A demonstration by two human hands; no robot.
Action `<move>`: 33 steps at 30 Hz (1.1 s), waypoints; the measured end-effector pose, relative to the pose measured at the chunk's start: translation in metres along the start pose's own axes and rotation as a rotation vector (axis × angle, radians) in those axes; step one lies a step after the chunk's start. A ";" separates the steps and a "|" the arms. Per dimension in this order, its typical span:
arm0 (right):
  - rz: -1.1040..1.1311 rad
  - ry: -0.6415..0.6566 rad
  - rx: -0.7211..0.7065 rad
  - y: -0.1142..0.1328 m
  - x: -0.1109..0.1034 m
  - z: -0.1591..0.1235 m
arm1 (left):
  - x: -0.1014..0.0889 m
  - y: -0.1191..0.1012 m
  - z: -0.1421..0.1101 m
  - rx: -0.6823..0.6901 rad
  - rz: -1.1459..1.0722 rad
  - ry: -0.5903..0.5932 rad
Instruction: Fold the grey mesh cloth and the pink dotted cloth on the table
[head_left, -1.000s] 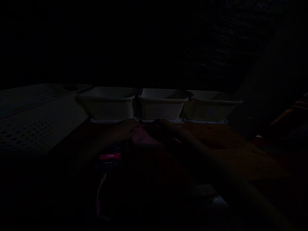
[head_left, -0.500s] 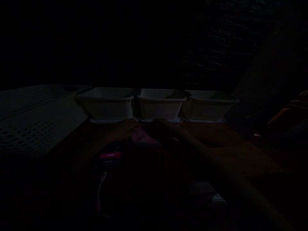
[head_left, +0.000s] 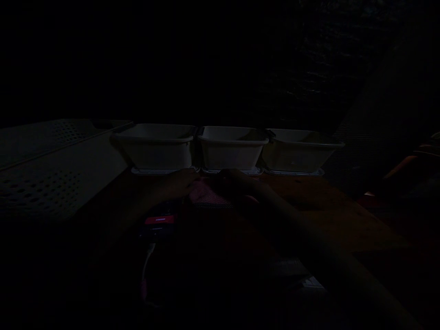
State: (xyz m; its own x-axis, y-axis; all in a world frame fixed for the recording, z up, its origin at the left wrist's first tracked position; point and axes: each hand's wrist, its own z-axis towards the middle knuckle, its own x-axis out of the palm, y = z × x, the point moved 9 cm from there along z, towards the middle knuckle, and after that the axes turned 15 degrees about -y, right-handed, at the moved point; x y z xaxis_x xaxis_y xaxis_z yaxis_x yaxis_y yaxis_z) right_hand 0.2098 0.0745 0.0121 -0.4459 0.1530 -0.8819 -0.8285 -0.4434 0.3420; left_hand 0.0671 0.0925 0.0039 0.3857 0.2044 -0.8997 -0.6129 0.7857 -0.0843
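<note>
The scene is very dark. A pink cloth [head_left: 208, 195] with a dotted lower edge lies on the brown table between my two hands. At its upper left edge is my left hand [head_left: 185, 181], its fingers bent in and closed on the cloth's rim as far as the dimness shows. My right hand [head_left: 237, 181] rests over the cloth's right part, back of the hand up, with its fingers lost in shadow. Below my left wrist lies a phone [head_left: 160, 224], its screen lit with a red band. A pale cable [head_left: 147, 261] runs down from it.
Three pale tubs [head_left: 160, 153], [head_left: 230, 156], [head_left: 299, 158] stand in a row behind my hands, each on a white-edged base. At the left is a large perforated basket [head_left: 99, 169]. A small pale item [head_left: 312, 282] lies by my right forearm. Part of a person [head_left: 400, 167] shows at far right.
The view has shifted slightly, so everything sits a little further right. Both hands stay at the cloth, which looks slightly more rumpled on its left side.
</note>
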 end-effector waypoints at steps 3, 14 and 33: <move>0.042 0.019 0.051 0.000 0.000 -0.002 | 0.001 0.001 0.000 0.008 0.012 0.002; 0.028 0.001 0.056 0.002 -0.002 -0.001 | 0.002 0.002 0.001 0.040 -0.039 -0.004; 0.064 -0.010 0.079 -0.007 0.001 0.001 | 0.004 0.002 0.000 0.024 -0.022 0.005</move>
State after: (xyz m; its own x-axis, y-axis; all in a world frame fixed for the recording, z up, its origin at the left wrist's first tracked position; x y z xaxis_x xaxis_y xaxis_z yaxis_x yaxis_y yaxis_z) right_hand 0.2149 0.0793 0.0088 -0.5020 0.1358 -0.8541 -0.8220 -0.3820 0.4224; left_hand 0.0672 0.0952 -0.0001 0.3955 0.1846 -0.8997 -0.5876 0.8038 -0.0933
